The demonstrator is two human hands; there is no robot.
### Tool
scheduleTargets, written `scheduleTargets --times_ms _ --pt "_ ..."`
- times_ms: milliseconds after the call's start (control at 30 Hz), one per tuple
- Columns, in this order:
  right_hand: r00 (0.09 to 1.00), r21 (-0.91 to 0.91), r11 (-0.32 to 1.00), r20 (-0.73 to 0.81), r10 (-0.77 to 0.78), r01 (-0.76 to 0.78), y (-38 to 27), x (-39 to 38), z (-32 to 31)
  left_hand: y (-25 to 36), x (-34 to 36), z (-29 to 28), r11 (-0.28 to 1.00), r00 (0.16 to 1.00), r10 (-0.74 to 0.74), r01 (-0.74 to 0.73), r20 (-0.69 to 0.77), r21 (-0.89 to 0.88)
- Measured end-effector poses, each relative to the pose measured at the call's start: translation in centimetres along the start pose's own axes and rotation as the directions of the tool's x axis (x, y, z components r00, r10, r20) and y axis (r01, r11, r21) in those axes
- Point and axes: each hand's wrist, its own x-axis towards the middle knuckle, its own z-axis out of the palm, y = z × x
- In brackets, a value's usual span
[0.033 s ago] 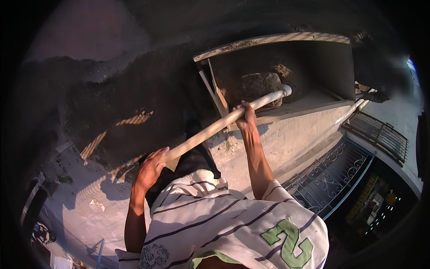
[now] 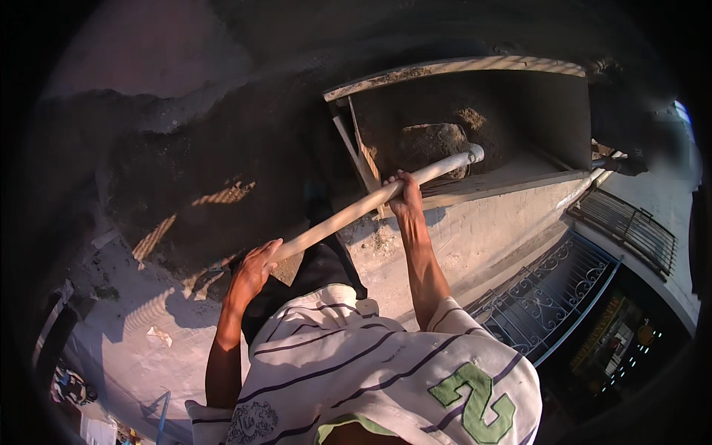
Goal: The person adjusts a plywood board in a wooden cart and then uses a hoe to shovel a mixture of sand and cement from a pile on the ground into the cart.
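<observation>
My left hand point(image 2: 251, 271) is wrapped round the lower-left end of a long pale wooden handle point(image 2: 334, 226). My right hand point(image 2: 406, 191) grips it higher up, beside the corner of a wooden-edged box point(image 2: 452, 64). The handle ends in a rounded pale fitting on a soil-crusted tool head point(image 2: 434, 137), which sits inside the box among dark, loose material point(image 2: 471, 116). Whether the head rests on the bottom is unclear in the shadow. I wear a striped pale shirt point(image 2: 319, 371).
A pale wall point(image 2: 489, 222) runs below the box toward railings point(image 2: 541, 285) at the right, with a dark opening beneath. Dark, rough ground point(image 2: 185, 156) lies at upper left, sunlit pale ground point(image 2: 126, 348) at lower left. Pipes point(image 2: 602, 174) project beyond the box's right end.
Very little differs: the box and surroundings sit slightly lower and to the right in the picture. Both hands keep their grip on the handle.
</observation>
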Motion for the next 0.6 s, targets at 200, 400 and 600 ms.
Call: scheduleTargets --times_ms 200,400,600 --pt "0.990 -0.050 0.992 0.088 -0.111 0.115 5.5 -7.1 -1.8 -14.6 1.4 9.1 0.914 0.927 -0.370 0.351 0.062 0.203" --pt "0.954 -0.266 0.954 0.224 0.198 -0.136 11.8 -19.3 4.2 -17.2 -12.6 7.0 0.930 0.942 -0.305 0.326 -0.139 0.170" --pt "0.817 -0.487 0.795 0.244 0.522 -0.362 25.1 -15.7 6.5 -13.4 -25.9 4.7 0.741 0.740 -0.671 0.672 -0.052 0.003"
